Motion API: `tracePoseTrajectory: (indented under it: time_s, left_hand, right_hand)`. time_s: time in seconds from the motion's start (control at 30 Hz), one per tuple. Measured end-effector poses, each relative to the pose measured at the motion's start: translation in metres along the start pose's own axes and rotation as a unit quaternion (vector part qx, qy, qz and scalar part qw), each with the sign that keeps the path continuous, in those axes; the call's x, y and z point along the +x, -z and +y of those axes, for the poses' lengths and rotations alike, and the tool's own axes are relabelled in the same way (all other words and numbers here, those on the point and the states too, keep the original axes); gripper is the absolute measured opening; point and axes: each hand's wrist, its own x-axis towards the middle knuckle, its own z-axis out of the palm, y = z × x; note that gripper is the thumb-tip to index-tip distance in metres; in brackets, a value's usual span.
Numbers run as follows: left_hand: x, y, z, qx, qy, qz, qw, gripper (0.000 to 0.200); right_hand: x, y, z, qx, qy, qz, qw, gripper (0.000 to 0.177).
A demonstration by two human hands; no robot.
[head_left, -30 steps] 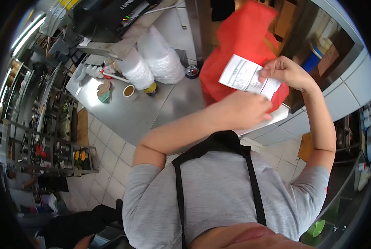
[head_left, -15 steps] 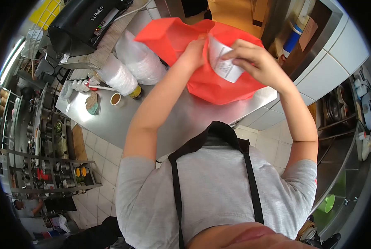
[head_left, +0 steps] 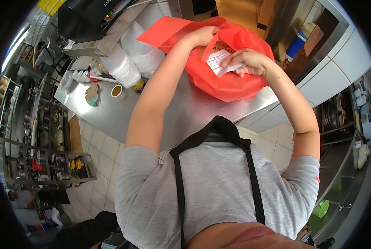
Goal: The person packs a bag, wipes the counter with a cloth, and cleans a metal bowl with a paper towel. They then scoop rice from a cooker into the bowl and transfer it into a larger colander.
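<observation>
A red bag (head_left: 231, 89) stands on the steel counter (head_left: 164, 124), its mouth facing up toward me. My left hand (head_left: 205, 35) is closed on the bag's upper edge at the far side. Between the fingers of my right hand (head_left: 250, 62) is a white printed receipt (head_left: 218, 62). The hand and the paper are at the bag's mouth, with red material around them. Part of a brown printed item (head_left: 223, 46) shows inside the bag, mostly hidden.
Left of the bag are clear plastic bags of stacked white cups or lids (head_left: 123, 68). Nearer stand a small cup of brown liquid (head_left: 116, 91) and a crumpled cloth (head_left: 91, 94). A black machine (head_left: 84, 20) sits behind. White tiled wall (head_left: 330, 79) borders the right.
My right hand has lowered the receipt from above the bag into its mouth. The bag's mouth is spread wider, and the brown printed item inside now shows.
</observation>
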Motion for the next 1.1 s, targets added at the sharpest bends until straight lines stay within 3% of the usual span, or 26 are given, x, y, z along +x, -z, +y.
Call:
tracePoseTrajectory:
  time_s: [0.07,0.2,0.33,0.43,0.47,0.57,0.6,0.7,0.83,0.9,1.0,1.1]
  left_hand:
    - [-0.005,0.004,0.009,0.01,-0.009,0.007,1.0,0.025]
    - [-0.01,-0.001,0.016,0.03,-0.012,0.005,0.999,0.022]
    - [-0.011,0.0,0.009,0.044,0.031,0.015,0.998,0.022]
    - [-0.039,-0.002,0.059,0.129,0.119,0.003,0.984,0.024]
    - [-0.019,-0.008,-0.003,0.218,0.013,0.029,0.975,0.026]
    - [-0.037,-0.017,0.019,0.203,-0.093,0.046,0.974,0.031]
    - [-0.046,-0.019,0.035,0.196,-0.07,0.049,0.977,0.035]
    - [-0.063,-0.018,0.066,0.174,0.031,0.003,0.984,0.04]
    - [-0.074,-0.033,0.076,0.097,0.023,0.046,0.994,0.055]
    - [-0.07,-0.039,0.079,0.04,0.001,0.065,0.997,0.064]
    - [-0.036,-0.05,0.056,0.102,-0.043,-0.046,0.993,0.076]
    - [-0.039,-0.067,0.079,0.275,-0.024,-0.046,0.96,0.08]
  right_hand:
    - [-0.003,0.004,0.001,0.024,0.004,-0.016,1.0,0.019]
    - [0.014,-0.018,0.016,0.147,0.1,0.044,0.983,0.026]
    - [0.023,-0.01,0.02,0.134,0.181,0.228,0.947,0.03]
    - [0.002,-0.004,0.014,0.017,0.132,0.18,0.975,0.034]
    - [-0.009,-0.002,0.008,-0.057,0.097,0.178,0.978,0.047]
    - [-0.047,-0.014,-0.013,-0.241,0.08,0.262,0.931,0.047]
    - [-0.053,-0.008,-0.01,-0.282,0.085,0.273,0.916,0.05]
    - [-0.063,-0.003,0.001,-0.551,0.151,0.367,0.734,0.053]
    - [-0.085,-0.02,-0.02,-0.606,0.005,0.288,0.741,0.038]
    - [-0.095,-0.023,-0.025,-0.635,0.015,0.264,0.726,0.03]
    - [-0.111,-0.03,-0.033,-0.656,0.04,0.214,0.723,0.018]
    - [-0.119,-0.031,-0.031,-0.661,0.109,0.195,0.716,0.012]
